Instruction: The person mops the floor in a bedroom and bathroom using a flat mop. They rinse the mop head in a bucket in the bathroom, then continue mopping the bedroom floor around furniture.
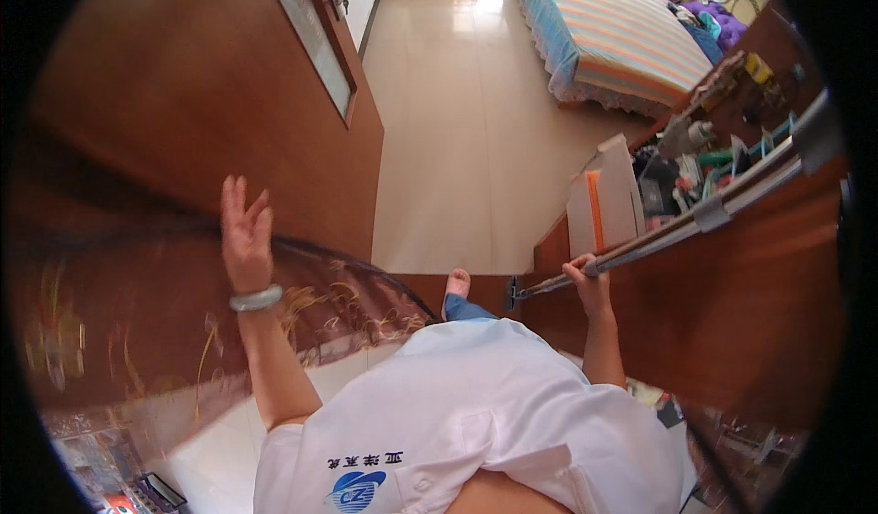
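Observation:
My left hand (247, 233) is raised in front of a brown wooden door (171, 102), fingers apart and holding nothing; a pale bangle circles that wrist. A sheer dark-edged curtain (343, 301) with a gold plant pattern hangs by my left forearm. On the other side, my right hand (586, 267) grips the near part of a long mop handle (658, 239), a grey metallic pole running up to the right. Whether it is a mop or another pole-handled tool cannot be told, as its far end is hidden.
A tiled floor (446, 137) stretches ahead to a bed with a striped cover (617, 34). Beside the pole, a cluttered surface (658, 185) holds several small items, with a white box-like object (603, 205) at its near end. My bare foot (458, 284) is at the doorway threshold (418, 285).

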Tool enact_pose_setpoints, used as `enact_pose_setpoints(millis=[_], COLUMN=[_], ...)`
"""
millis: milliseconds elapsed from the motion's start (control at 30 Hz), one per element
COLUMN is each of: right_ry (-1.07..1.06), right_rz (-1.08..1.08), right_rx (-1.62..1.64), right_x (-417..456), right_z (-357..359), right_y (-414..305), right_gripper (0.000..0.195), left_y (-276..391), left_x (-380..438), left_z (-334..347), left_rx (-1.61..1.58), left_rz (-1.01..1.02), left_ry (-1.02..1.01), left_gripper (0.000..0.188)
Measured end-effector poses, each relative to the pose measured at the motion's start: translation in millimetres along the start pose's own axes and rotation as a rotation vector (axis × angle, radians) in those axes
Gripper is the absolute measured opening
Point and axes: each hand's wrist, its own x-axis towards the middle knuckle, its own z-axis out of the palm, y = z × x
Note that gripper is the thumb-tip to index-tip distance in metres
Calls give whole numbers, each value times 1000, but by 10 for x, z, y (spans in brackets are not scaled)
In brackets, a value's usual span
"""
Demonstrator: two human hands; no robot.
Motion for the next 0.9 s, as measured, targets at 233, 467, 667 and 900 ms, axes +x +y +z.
enact_pose_setpoints(millis=[233,467,667,900], right_ry=[119,255,351,458], right_rz=[151,66,31,27], right_rx=[169,230,248,361], right_x=[1823,3857,5188,6354], right_z=[288,531,679,785], right_y=[-316,-745,-1012,-1306], right_gripper=[14,10,9,5], left_y=[-688,-783,-160,478], left_x=[523,2225,4250,5905], left_z=[3,1165,2510,4072], left_rx=[-324,-253,-468,-668], left_rz=[-551,-401,161,857], left_ry=[293,-160,-890,-1446], left_gripper=[41,45,41,56])
